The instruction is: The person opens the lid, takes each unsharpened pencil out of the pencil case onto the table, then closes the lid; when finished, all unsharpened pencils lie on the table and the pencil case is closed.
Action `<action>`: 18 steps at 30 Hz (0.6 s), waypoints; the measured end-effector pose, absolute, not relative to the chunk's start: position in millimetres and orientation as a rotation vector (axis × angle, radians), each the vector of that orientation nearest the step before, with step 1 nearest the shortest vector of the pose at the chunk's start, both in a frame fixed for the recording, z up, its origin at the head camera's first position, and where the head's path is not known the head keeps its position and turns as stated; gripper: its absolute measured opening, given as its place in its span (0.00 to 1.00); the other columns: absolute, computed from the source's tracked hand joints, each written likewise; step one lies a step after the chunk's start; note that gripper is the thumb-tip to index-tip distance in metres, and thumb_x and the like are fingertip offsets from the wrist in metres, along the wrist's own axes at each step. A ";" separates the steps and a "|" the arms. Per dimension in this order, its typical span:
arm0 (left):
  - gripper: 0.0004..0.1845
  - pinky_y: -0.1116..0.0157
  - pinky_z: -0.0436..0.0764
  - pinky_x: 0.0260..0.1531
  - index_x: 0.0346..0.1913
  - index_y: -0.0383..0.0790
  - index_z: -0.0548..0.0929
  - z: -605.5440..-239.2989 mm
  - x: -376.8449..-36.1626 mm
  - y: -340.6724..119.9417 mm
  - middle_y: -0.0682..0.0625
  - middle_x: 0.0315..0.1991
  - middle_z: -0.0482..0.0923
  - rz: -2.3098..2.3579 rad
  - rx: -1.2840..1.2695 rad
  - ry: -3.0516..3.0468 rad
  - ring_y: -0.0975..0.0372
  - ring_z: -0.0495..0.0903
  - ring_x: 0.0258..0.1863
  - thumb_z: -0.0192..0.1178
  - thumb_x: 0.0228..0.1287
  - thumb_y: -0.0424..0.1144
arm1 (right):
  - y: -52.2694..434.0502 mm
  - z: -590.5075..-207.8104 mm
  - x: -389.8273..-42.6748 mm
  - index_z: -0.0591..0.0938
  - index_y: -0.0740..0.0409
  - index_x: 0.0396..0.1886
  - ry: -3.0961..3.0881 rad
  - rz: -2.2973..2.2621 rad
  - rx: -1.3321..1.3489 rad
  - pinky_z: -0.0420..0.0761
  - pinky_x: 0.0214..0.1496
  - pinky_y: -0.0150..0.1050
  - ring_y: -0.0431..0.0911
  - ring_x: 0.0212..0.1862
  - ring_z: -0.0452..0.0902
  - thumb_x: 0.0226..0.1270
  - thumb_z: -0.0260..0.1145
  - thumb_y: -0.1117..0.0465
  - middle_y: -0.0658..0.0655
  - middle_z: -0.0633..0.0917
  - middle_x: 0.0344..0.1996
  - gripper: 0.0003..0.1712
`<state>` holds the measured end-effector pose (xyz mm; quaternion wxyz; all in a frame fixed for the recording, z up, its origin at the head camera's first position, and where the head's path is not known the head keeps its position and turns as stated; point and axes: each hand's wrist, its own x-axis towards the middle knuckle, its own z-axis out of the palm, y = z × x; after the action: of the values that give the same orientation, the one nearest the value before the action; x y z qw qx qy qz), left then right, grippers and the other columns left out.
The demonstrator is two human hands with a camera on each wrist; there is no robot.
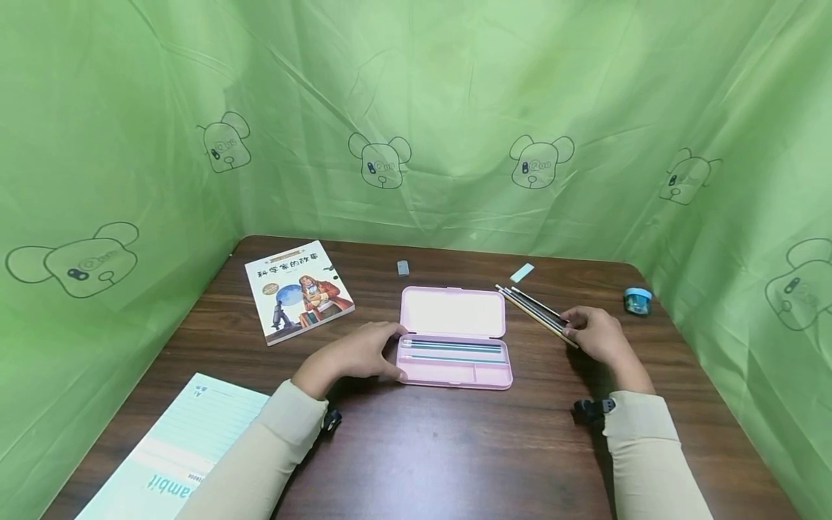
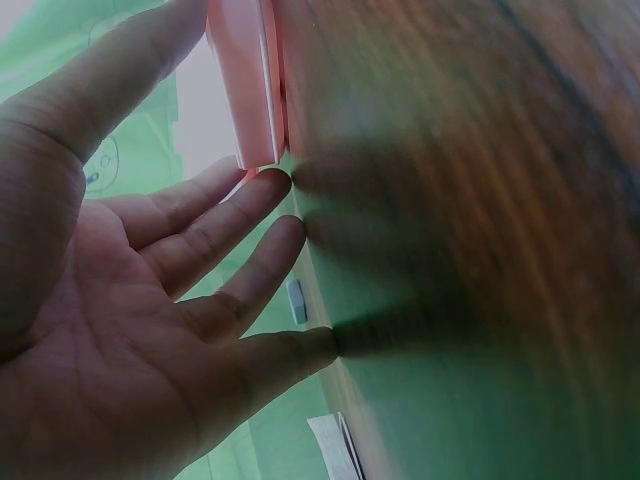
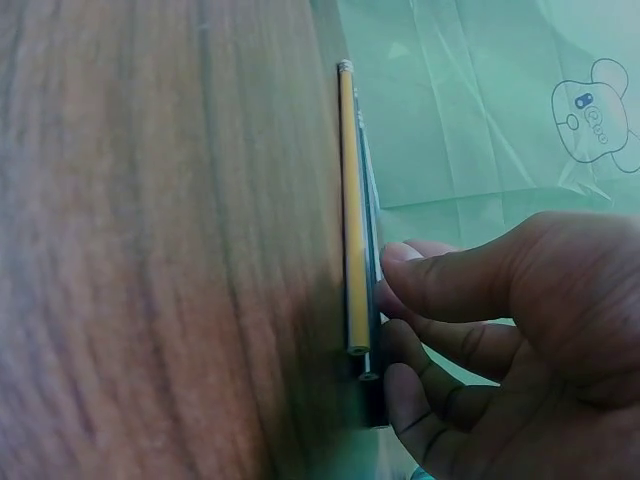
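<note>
A pink pencil case (image 1: 442,373) lies with its lid (image 1: 453,312) folded back and several pencils (image 1: 455,347) in its long compartment. My left hand (image 1: 360,354) holds the case's left end, thumb at the near corner and fingers by the hinge; in the left wrist view the other fingertips (image 2: 325,342) rest on the table. To the right, my right hand (image 1: 601,336) has its thumb and fingers at the near end of several loose pencils (image 1: 529,307), pinching at the dark ones. In the right wrist view, a yellow pencil (image 3: 352,220) lies beside the dark ones, away from the fingertips.
Behind the case lie a grey eraser (image 1: 403,269) and a pale blue strip (image 1: 522,272). A blue-lidded jar (image 1: 638,300) stands far right. A picture book (image 1: 299,289) is at the back left, and a light green notebook (image 1: 188,433) lies partly under the left sleeve. Green curtains (image 1: 455,94) surround the table.
</note>
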<state>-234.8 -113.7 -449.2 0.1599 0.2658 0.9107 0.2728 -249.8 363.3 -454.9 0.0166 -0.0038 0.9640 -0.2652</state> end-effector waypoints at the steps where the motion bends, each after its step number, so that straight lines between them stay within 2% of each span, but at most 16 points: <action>1: 0.40 0.47 0.77 0.77 0.71 0.41 0.81 -449.0 -234.7 -113.8 0.43 0.68 0.85 0.779 0.760 2.602 0.50 0.81 0.70 0.85 0.60 0.51 | 362.9 -454.1 -250.2 0.89 0.65 0.58 2.999 -0.824 -0.012 0.79 0.50 0.49 0.59 0.50 0.87 0.78 0.71 0.65 0.66 0.94 0.46 0.14; 6: 0.40 0.47 0.77 0.76 0.71 0.40 0.82 -447.5 -234.6 -113.7 0.42 0.68 0.85 0.777 0.772 2.608 0.49 0.82 0.69 0.85 0.59 0.51 | 350.7 -441.5 -249.5 0.89 0.63 0.61 2.992 -0.876 -0.077 0.78 0.49 0.45 0.55 0.49 0.86 0.80 0.72 0.63 0.64 0.93 0.48 0.16; 11: 0.41 0.46 0.76 0.77 0.71 0.39 0.81 -446.1 -234.8 -114.2 0.41 0.69 0.84 0.789 0.771 2.604 0.49 0.81 0.71 0.85 0.59 0.51 | 316.4 -422.0 -244.3 0.88 0.61 0.64 2.931 -0.971 -0.312 0.82 0.50 0.44 0.51 0.49 0.86 0.78 0.74 0.65 0.60 0.93 0.46 0.18; 18: 0.41 0.46 0.76 0.78 0.72 0.40 0.81 -446.9 -234.3 -113.7 0.42 0.69 0.84 0.785 0.773 2.603 0.49 0.81 0.71 0.85 0.59 0.51 | 252.8 -419.6 -228.3 0.87 0.62 0.65 2.720 -0.940 -0.688 0.89 0.59 0.55 0.53 0.52 0.90 0.75 0.73 0.70 0.60 0.93 0.47 0.21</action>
<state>-234.3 -113.7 -446.9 0.1570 0.2700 0.9095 0.2745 -228.3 252.8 -419.6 0.0911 -0.2314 0.9154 -0.3165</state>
